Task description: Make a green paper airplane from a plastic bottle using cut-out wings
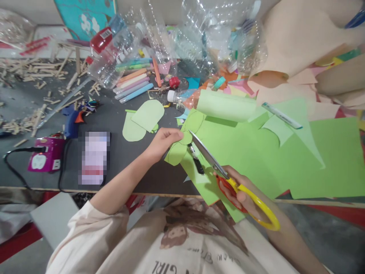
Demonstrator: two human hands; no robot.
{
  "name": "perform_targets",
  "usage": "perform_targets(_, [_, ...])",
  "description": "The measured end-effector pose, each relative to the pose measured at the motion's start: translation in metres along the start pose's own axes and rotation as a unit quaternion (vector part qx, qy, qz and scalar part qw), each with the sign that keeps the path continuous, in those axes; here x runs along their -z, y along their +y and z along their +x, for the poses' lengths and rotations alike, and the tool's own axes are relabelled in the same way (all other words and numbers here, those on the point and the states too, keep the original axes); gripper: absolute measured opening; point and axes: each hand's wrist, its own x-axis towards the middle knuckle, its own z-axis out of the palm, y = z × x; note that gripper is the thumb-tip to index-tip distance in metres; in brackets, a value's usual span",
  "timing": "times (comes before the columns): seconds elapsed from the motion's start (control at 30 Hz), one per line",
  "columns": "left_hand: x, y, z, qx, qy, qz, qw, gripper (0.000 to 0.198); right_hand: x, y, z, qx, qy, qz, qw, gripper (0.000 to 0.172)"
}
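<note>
My left hand (162, 142) pinches a small leaf-shaped piece of light green paper (176, 152) with a pencil outline on it. My right hand (242, 194) is closed in the yellow and red handles of a pair of scissors (216, 165). The blades point up and left, and their tip meets the green paper just right of my left fingers. The piece is joined to a large green sheet (256, 156) that lies over the table's front edge. A black marker (196, 161) lies on the sheet under the blades.
Two cut green shapes (144, 118) lie on the dark table. Behind them are pastel pens (132, 83), clear plastic bottles (114, 53), a rolled green sheet (225, 106), a white marker (281, 115) and peach paper (299, 38). Wood sticks (34, 95) and a magenta device (45, 154) are at left.
</note>
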Motion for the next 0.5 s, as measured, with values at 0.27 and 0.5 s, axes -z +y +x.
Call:
perform_targets(0.27, [-0.001, -0.001, 0.000, -0.069, 0.028, -0.009, 0.997, 0.034, -0.008, -0.016, -0.006, 0.003, 0.005, 0.005, 1.000, 0.070])
perform_targets(0.5, [-0.001, -0.007, 0.000, -0.083, 0.030, 0.037, 0.995, 0.044, -0.011, -0.013, -0.006, -0.005, -0.030, 0.040, 0.999, 0.073])
